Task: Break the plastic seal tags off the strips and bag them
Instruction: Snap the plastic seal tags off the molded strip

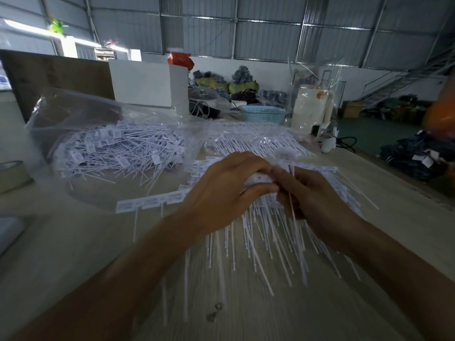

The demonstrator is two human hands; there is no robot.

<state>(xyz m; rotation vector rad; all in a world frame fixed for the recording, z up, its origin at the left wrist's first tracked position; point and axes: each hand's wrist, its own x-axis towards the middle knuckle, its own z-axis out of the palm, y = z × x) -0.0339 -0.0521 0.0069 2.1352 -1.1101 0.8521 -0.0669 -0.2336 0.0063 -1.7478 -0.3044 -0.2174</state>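
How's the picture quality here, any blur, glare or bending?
Head view: dim indoors, with blown-out windows at top left; the tags between the left hand and right hand smear with motion blur; wide-angle bending curves the table edge and roof.

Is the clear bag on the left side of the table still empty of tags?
No, the clear bag already holds a heap of loose white seal tags.

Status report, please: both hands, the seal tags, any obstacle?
Left hand and right hand both pinch one white tag strip. Loose tags fill clear bag, upper left. Nothing in the way.
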